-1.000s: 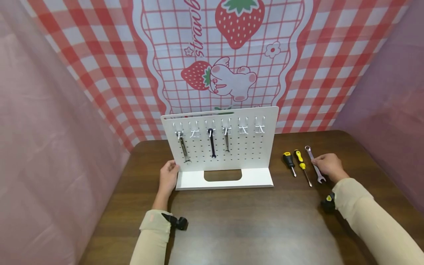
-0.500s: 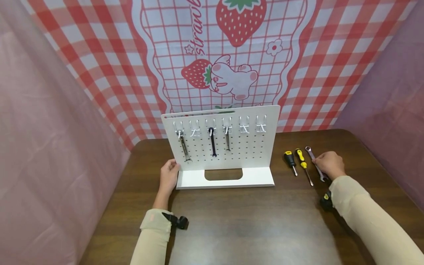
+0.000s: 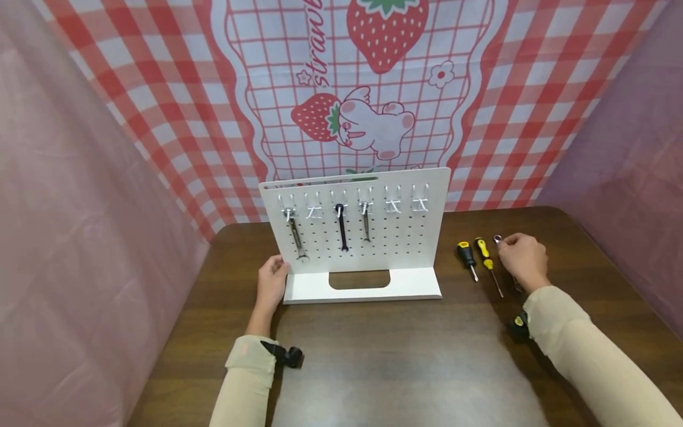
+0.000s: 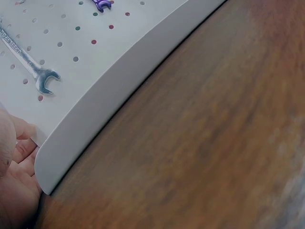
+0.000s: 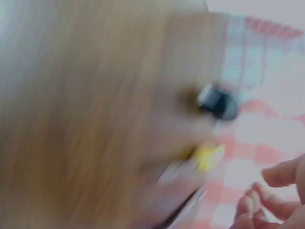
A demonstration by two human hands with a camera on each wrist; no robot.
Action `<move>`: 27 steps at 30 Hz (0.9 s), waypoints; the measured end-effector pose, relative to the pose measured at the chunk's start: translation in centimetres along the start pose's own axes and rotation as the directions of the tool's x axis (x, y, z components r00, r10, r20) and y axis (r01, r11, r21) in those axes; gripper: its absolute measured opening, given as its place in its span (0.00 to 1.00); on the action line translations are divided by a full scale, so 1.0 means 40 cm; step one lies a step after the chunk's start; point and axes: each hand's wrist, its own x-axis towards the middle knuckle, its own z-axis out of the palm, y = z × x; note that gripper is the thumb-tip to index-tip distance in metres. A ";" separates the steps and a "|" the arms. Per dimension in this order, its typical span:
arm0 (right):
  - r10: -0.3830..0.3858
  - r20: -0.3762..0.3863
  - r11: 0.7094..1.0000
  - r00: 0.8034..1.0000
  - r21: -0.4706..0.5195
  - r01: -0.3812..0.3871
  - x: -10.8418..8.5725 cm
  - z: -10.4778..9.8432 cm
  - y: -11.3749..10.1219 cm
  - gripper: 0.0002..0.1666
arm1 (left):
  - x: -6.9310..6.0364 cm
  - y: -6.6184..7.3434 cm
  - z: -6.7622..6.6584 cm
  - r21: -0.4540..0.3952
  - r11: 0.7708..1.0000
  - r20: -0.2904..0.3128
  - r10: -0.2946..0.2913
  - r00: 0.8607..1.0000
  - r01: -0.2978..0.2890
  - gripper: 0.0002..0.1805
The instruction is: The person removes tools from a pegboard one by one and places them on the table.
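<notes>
My left hand [image 3: 273, 280] grips the lower left edge of a white pegboard stand [image 3: 395, 243], and its fingers [image 4: 21, 148] show at that corner in the left wrist view. Over a combination wrench [image 3: 497, 238] on the table is my right hand [image 3: 524, 260], which hides most of the shaft in the head view. The right wrist view, blurred, shows the right thumb and fingers [image 5: 281, 174] apart with nothing visible between them. Left of that wrench lie a yellow and black screwdriver [image 3: 484, 252] and a shorter black one with a yellow end [image 3: 466, 254].
Three wrenches hang on the board's hooks: a silver one [image 3: 296, 234] at the left, a dark purple one [image 3: 342, 228] and a smaller silver one [image 3: 366, 224]. Other hooks [image 3: 393, 204] are bare. The wooden table [image 3: 405, 356] meets a checked cloth [image 3: 512, 148] behind.
My right hand has moved toward the ring end of the wrench and now covers more of it. The left hand stays at the board's edge.
</notes>
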 end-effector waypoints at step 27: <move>-0.494 0.029 0.702 0.869 0.603 0.379 -0.132 0.217 -0.508 0.17 | 0.004 -0.003 -0.001 -0.006 1.000 0.019 -0.026 0.999 0.026 0.15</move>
